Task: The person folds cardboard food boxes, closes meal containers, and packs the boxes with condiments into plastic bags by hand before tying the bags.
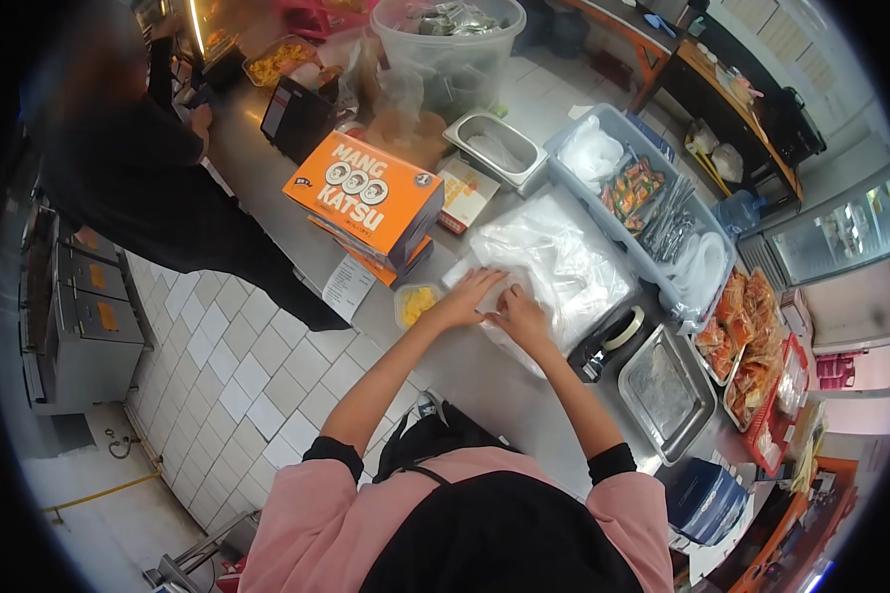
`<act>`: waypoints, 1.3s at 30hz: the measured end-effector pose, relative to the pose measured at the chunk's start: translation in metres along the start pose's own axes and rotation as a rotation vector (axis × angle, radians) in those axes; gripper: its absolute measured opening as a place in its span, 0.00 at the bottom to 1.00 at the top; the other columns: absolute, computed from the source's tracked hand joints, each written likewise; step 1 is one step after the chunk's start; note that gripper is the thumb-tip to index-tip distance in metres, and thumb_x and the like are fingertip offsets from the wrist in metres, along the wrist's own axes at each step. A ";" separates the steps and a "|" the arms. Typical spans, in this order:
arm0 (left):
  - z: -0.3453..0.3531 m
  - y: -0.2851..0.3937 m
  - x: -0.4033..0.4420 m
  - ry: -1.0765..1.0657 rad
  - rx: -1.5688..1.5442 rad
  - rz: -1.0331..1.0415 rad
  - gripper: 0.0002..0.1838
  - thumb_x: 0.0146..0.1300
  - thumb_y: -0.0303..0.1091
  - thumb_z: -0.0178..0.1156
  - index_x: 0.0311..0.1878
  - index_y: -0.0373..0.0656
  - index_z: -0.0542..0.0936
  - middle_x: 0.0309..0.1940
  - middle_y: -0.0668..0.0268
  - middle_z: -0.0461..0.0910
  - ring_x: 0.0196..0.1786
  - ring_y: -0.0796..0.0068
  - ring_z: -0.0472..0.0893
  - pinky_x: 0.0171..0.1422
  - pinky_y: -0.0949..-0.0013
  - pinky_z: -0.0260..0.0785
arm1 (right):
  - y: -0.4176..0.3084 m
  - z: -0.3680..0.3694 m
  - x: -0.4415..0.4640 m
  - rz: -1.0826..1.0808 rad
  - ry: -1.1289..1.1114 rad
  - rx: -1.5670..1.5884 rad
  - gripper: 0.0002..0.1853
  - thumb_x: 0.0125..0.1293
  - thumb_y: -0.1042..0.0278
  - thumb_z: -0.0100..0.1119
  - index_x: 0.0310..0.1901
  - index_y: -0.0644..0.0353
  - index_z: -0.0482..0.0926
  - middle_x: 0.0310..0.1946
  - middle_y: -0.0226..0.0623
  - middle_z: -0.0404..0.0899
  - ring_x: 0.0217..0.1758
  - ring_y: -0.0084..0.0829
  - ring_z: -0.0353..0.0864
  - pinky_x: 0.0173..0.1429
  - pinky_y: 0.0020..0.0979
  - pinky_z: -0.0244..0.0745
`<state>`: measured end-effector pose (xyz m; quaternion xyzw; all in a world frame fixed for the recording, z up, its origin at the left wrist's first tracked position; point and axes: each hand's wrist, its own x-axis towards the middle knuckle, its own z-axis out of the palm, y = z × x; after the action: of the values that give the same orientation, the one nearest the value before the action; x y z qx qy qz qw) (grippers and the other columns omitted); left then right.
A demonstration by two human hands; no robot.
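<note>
Clear plastic bags point(564, 259) lie stacked on the steel surface point(465, 368) directly in front of us, probably so both hands can reach them. Our left hand point(473, 293) rests on the near side, fingers fairly wide, seemingly to steady the slippery layers. Beside it, our right hand point(520, 314) has its fingers curled narrow against the plastic; we cannot tell whether they pinch a layer. The small tub point(400, 308) sits near our left hand, apparently clear of the stack.
</note>
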<state>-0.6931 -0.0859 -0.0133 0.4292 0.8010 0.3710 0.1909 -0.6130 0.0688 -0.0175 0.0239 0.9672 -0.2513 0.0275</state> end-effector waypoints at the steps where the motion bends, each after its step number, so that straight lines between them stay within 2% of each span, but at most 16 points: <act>1: -0.004 0.001 -0.002 -0.022 -0.011 0.012 0.42 0.44 0.29 0.61 0.66 0.45 0.57 0.64 0.57 0.58 0.68 0.56 0.54 0.72 0.54 0.41 | 0.006 0.009 -0.001 -0.134 0.021 0.064 0.15 0.50 0.59 0.64 0.34 0.55 0.70 0.34 0.33 0.69 0.35 0.37 0.76 0.36 0.38 0.72; 2: -0.009 0.000 0.000 -0.042 -0.018 0.028 0.40 0.45 0.28 0.60 0.65 0.44 0.58 0.64 0.56 0.58 0.68 0.56 0.55 0.72 0.55 0.42 | 0.004 0.008 -0.001 -0.271 0.048 0.123 0.12 0.52 0.63 0.63 0.34 0.56 0.71 0.33 0.33 0.70 0.35 0.37 0.76 0.36 0.37 0.72; 6: 0.003 -0.011 0.002 0.016 -0.016 0.027 0.39 0.46 0.27 0.61 0.64 0.42 0.59 0.63 0.56 0.58 0.68 0.55 0.55 0.72 0.57 0.44 | -0.006 -0.009 -0.019 -0.248 0.002 0.197 0.09 0.52 0.66 0.60 0.33 0.56 0.72 0.32 0.33 0.72 0.36 0.37 0.76 0.39 0.39 0.69; 9: 0.009 -0.004 -0.002 0.030 0.083 0.050 0.38 0.46 0.29 0.61 0.63 0.42 0.59 0.62 0.57 0.59 0.67 0.56 0.56 0.71 0.55 0.45 | -0.001 -0.027 -0.028 -0.189 -0.057 0.053 0.08 0.52 0.63 0.60 0.27 0.57 0.73 0.31 0.35 0.75 0.36 0.36 0.77 0.41 0.41 0.68; 11: 0.013 0.000 0.000 0.040 0.113 0.043 0.39 0.45 0.29 0.62 0.64 0.44 0.59 0.62 0.58 0.59 0.67 0.57 0.58 0.71 0.53 0.45 | 0.002 -0.032 -0.028 -0.075 -0.124 -0.303 0.10 0.52 0.61 0.60 0.23 0.58 0.75 0.29 0.37 0.77 0.37 0.36 0.78 0.42 0.41 0.67; 15: 0.012 0.010 -0.002 0.057 0.166 0.006 0.41 0.42 0.27 0.61 0.64 0.47 0.59 0.61 0.61 0.60 0.66 0.61 0.59 0.71 0.50 0.44 | -0.001 -0.035 -0.026 0.029 -0.139 -0.452 0.12 0.52 0.58 0.62 0.23 0.58 0.76 0.28 0.41 0.78 0.37 0.38 0.78 0.43 0.42 0.67; 18: 0.015 0.009 -0.002 0.066 0.223 0.006 0.41 0.41 0.26 0.59 0.64 0.48 0.59 0.61 0.62 0.61 0.66 0.63 0.59 0.71 0.48 0.42 | 0.007 -0.018 -0.026 -0.016 -0.065 -0.384 0.13 0.50 0.57 0.64 0.26 0.59 0.77 0.30 0.44 0.77 0.38 0.40 0.78 0.42 0.41 0.69; 20: 0.019 -0.001 0.001 0.086 0.209 0.027 0.41 0.40 0.25 0.59 0.64 0.48 0.60 0.61 0.62 0.61 0.66 0.62 0.59 0.71 0.47 0.41 | 0.012 -0.012 -0.019 -0.204 0.147 -0.206 0.15 0.48 0.57 0.66 0.28 0.59 0.77 0.33 0.42 0.77 0.38 0.39 0.78 0.41 0.39 0.71; 21: 0.023 -0.004 0.001 0.108 0.193 0.043 0.40 0.40 0.25 0.58 0.63 0.48 0.60 0.60 0.62 0.61 0.66 0.62 0.59 0.71 0.46 0.40 | 0.009 -0.016 -0.015 -0.185 0.151 -0.207 0.15 0.48 0.57 0.66 0.28 0.59 0.77 0.33 0.42 0.77 0.38 0.39 0.78 0.41 0.39 0.71; 23: 0.026 -0.007 -0.002 0.071 0.186 0.055 0.39 0.42 0.26 0.58 0.64 0.47 0.60 0.61 0.61 0.60 0.67 0.60 0.57 0.72 0.46 0.37 | 0.003 -0.026 -0.002 -0.006 -0.078 -0.234 0.15 0.46 0.58 0.67 0.31 0.59 0.76 0.36 0.36 0.76 0.38 0.38 0.77 0.39 0.37 0.72; 25: 0.020 -0.010 0.004 0.038 0.203 0.077 0.38 0.44 0.28 0.58 0.64 0.46 0.60 0.62 0.60 0.60 0.68 0.59 0.55 0.72 0.45 0.34 | 0.012 -0.026 0.004 -0.014 -0.070 -0.160 0.14 0.47 0.59 0.66 0.30 0.59 0.77 0.35 0.35 0.76 0.38 0.37 0.77 0.39 0.38 0.72; 28: 0.024 -0.016 0.004 0.076 0.100 0.095 0.35 0.47 0.34 0.61 0.61 0.49 0.63 0.59 0.62 0.62 0.66 0.61 0.59 0.71 0.44 0.37 | 0.031 -0.017 0.005 -0.080 -0.004 -0.032 0.11 0.49 0.62 0.64 0.30 0.60 0.78 0.32 0.35 0.76 0.36 0.37 0.77 0.38 0.38 0.71; 30: 0.026 -0.010 0.005 0.156 0.092 0.048 0.36 0.49 0.47 0.63 0.61 0.50 0.64 0.58 0.62 0.64 0.65 0.60 0.60 0.70 0.43 0.38 | 0.025 -0.031 0.008 -0.149 0.057 0.015 0.10 0.51 0.63 0.63 0.30 0.60 0.78 0.30 0.36 0.77 0.34 0.37 0.77 0.37 0.37 0.71; 31: 0.026 -0.006 0.007 0.169 0.096 0.048 0.36 0.49 0.47 0.63 0.61 0.50 0.64 0.58 0.62 0.64 0.65 0.60 0.60 0.70 0.43 0.38 | 0.017 -0.044 0.006 -0.176 0.099 0.083 0.08 0.52 0.64 0.61 0.29 0.59 0.79 0.28 0.37 0.76 0.34 0.38 0.77 0.38 0.37 0.70; 33: 0.026 0.011 0.003 0.218 0.140 -0.007 0.40 0.46 0.57 0.64 0.61 0.50 0.64 0.58 0.64 0.64 0.64 0.62 0.62 0.70 0.43 0.40 | 0.006 -0.057 0.004 -0.210 0.130 0.152 0.07 0.53 0.64 0.59 0.27 0.59 0.79 0.27 0.38 0.76 0.33 0.39 0.76 0.38 0.36 0.70; 39: 0.026 0.015 0.003 0.309 0.159 0.046 0.41 0.40 0.53 0.68 0.59 0.51 0.65 0.58 0.65 0.64 0.64 0.62 0.62 0.69 0.43 0.41 | -0.003 -0.073 0.005 -0.076 0.170 0.417 0.07 0.52 0.69 0.60 0.24 0.64 0.78 0.25 0.43 0.73 0.33 0.43 0.76 0.40 0.38 0.70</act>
<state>-0.6701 -0.0673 -0.0195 0.3992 0.8376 0.3722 0.0223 -0.6212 0.1018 0.0475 0.0137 0.8934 -0.4437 -0.0692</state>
